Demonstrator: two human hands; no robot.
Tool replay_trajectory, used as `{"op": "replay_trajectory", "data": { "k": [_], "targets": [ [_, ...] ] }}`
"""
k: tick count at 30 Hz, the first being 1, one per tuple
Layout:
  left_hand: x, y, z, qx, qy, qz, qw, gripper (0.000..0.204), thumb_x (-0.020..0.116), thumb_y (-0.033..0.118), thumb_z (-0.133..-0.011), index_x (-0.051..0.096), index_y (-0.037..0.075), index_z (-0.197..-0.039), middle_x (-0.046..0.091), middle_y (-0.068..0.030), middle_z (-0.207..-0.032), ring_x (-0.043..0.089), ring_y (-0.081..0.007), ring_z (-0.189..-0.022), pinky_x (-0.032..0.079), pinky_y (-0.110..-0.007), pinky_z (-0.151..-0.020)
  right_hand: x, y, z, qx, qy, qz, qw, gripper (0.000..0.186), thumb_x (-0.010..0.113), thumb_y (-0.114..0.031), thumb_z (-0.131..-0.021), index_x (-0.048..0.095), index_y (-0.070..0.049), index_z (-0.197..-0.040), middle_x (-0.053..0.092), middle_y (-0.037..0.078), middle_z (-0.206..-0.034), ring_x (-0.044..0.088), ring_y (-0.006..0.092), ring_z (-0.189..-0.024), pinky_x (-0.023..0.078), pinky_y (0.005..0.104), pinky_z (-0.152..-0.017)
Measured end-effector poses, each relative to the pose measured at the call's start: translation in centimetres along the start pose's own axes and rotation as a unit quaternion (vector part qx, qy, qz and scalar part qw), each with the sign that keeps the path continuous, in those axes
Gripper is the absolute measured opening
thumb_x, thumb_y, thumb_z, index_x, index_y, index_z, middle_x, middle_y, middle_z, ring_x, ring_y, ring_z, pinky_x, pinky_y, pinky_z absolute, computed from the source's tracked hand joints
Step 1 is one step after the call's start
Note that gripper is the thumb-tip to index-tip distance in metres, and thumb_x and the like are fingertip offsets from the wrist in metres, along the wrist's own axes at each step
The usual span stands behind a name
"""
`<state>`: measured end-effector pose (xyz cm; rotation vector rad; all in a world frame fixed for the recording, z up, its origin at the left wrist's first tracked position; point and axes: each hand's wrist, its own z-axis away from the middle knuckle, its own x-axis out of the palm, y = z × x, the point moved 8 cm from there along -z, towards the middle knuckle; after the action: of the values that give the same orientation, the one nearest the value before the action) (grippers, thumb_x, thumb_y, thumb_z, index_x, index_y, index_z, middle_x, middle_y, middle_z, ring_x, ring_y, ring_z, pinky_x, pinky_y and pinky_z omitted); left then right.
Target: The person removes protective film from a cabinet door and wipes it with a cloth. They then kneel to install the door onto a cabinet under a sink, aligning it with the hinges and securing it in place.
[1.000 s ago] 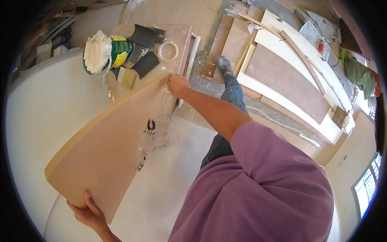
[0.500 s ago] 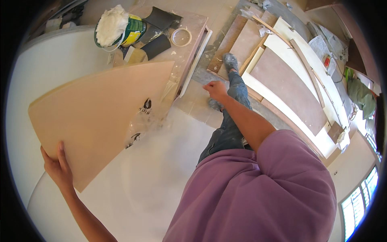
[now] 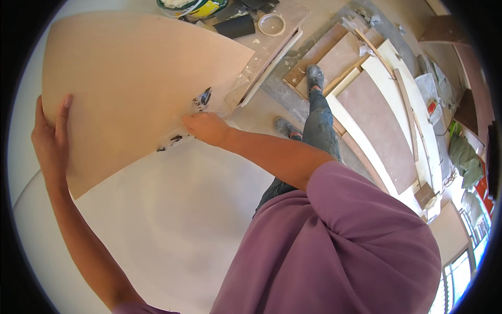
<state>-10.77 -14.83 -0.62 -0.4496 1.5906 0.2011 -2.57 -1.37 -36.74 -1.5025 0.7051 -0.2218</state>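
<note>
A thin tan board point(image 3: 125, 89) with a curved far edge tilts up at the left. My left hand point(image 3: 52, 138) grips its left edge, thumb on the face and fingers behind. Clear plastic film with black printing point(image 3: 203, 98) clings along the board's right edge. There my right hand point(image 3: 206, 127) is closed, its fingertips pinching the film beside the edge; the fingertips are partly hidden. Beneath lies a smooth white surface point(image 3: 209, 209).
A dusty bench point(image 3: 287, 15) at the back holds a roll of tape point(image 3: 271, 24), a dark curved piece point(image 3: 234, 26) and a bucket of white paste point(image 3: 209, 6). Stacked boards and strips point(image 3: 374, 120) lie on the floor at right.
My right hand has moved left from beside my leg to the film at the board's edge. My left hand and the board have risen in view; the view has shifted too.
</note>
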Motion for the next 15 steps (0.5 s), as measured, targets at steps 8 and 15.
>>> {"op": "replay_trajectory", "data": {
  "k": [8,15],
  "targets": [
    [-0.5,1.4,0.6,0.012,0.005,0.057,0.998,0.05,0.069,0.042,-0.098,0.062,0.003,-0.128,0.075,-0.0141,-0.093,0.073,-0.0182,-0.08,0.055,-0.03,-0.071,2.9,6.9,7.2,-0.02,-0.05,0.058,0.997,0.023,0.059,-0.01,-0.09,0.058,-0.011,-0.114,0.065,0.016,-0.099,0.065,0.0413,-0.097,0.052,0.0522,-0.079],
    [-1.1,2.4,2.0,0.016,0.027,0.039,0.999,0.051,0.07,0.046,-0.095,0.064,0.005,-0.126,0.075,-0.0112,-0.09,0.074,-0.0196,-0.077,0.056,-0.03,-0.068,-1.0,19.0,14.6,0.05,-0.148,0.205,0.966,0.029,0.057,-0.005,-0.089,0.056,-0.011,-0.117,0.064,0.017,-0.105,0.065,0.0401,-0.102,0.054,0.0492,-0.085]
  ]
}}
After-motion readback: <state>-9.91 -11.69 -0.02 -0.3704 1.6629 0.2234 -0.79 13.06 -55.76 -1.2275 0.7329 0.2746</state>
